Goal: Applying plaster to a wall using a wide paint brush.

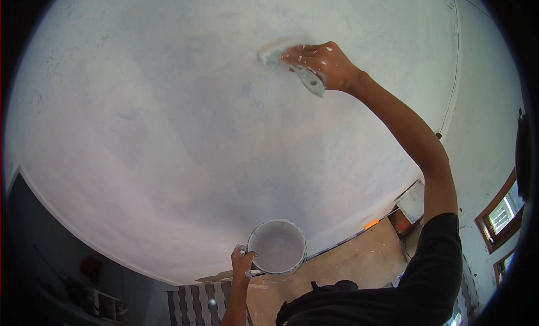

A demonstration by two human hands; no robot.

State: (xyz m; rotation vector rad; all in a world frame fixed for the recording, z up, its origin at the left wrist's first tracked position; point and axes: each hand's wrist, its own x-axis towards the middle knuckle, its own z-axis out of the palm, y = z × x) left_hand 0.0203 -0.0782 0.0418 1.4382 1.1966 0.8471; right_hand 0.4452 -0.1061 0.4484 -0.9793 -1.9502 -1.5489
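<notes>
My right hand (324, 63), flecked with white, is raised to the upper middle of the view and closed round a putty knife (310, 82). The knife's blade end touches the pale, patchy wall (185, 101), beside a faint smear. Low in the middle, my left hand (242, 263) grips the left side of a round bucket (296, 234) at its rim. White residue coats the bucket inside, and whitish material shows at its bottom. The bucket hangs close to the wall, apart from the knife.
A brown floor (351, 252) shows beneath the wall, with a small orange strip (371, 224) and a whitish box (412, 202) along its edge. A thin cable (456, 56) runs down the right corner. Wood-framed windows (503, 215) stand right; a dark opening (62, 242) lies left.
</notes>
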